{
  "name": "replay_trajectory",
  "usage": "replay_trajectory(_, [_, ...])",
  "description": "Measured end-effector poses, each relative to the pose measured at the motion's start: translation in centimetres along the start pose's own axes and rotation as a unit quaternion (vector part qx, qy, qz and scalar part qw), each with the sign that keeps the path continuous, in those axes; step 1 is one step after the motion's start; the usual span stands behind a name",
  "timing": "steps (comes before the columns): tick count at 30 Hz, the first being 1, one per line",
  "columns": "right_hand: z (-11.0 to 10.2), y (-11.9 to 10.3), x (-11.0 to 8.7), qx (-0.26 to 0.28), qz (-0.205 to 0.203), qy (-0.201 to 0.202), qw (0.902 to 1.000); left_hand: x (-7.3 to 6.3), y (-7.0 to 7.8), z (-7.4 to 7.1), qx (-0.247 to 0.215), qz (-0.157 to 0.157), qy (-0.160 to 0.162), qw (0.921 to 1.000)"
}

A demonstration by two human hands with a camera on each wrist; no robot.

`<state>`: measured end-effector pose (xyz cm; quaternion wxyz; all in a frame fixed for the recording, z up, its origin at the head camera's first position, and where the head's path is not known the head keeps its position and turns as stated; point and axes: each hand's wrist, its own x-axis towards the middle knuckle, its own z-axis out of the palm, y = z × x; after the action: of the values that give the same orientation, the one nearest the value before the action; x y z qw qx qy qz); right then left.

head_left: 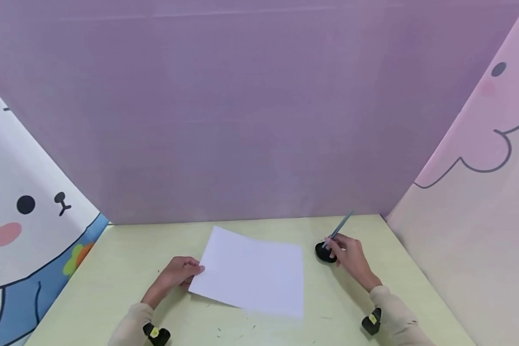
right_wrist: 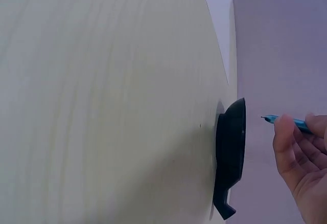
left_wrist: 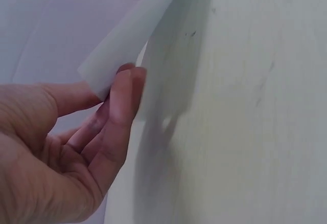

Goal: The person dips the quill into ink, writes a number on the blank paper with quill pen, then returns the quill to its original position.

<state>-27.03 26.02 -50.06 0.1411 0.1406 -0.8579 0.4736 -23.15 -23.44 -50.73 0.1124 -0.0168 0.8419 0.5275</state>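
Observation:
A blank white sheet of paper (head_left: 255, 269) is in the middle of the table, its left side raised. My left hand (head_left: 179, 271) pinches that left edge between thumb and fingers; in the left wrist view the paper (left_wrist: 122, 40) curves up off the tabletop, casting a shadow. At the right, my right hand (head_left: 348, 254) holds a slim teal pen (head_left: 342, 223) near its lower end. Below it sits a small black dish (head_left: 326, 254). In the right wrist view, the thin dark tip of the pen (right_wrist: 301, 125) points toward the dish's rim, apart from it.
The pale yellow table (head_left: 129, 250) carries several small dark specks near its front. A purple wall (head_left: 251, 110) rises behind its back edge. Cartoon-printed panels stand at the left (head_left: 30, 192) and right (head_left: 471, 192).

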Motion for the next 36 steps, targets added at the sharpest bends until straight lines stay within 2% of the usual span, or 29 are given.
replay_trajectory(5, [0.6,-0.3,0.1,0.011,-0.006,-0.007,0.9999,-0.3,0.1,0.7,-0.012,0.005,0.032,0.9994])
replay_trajectory(9, [0.8,-1.6,0.1,0.011,-0.009,-0.009,0.9999,-0.2,0.2,1.2,-0.014,-0.004,0.045,0.9989])
replay_trajectory(16, [0.3,-4.4,-0.3,0.024,-0.034,-0.009,0.9991,-0.6,0.4,1.7,-0.01,-0.013,0.049,0.9987])
replay_trajectory(25, [0.7,-5.0,-0.1,0.052,-0.028,-0.021,0.998,-0.6,0.4,1.8,-0.011,-0.018,0.039,0.999])
replay_trajectory(29, [1.3,-4.6,0.1,0.049,-0.028,-0.028,0.998,-0.5,0.3,1.8,-0.009,-0.029,0.042,0.9987])
replay_trajectory(36, [3.1,-1.9,0.9,0.033,-0.041,-0.005,0.9986,-0.4,0.5,1.8,-0.014,-0.028,0.043,0.9986])
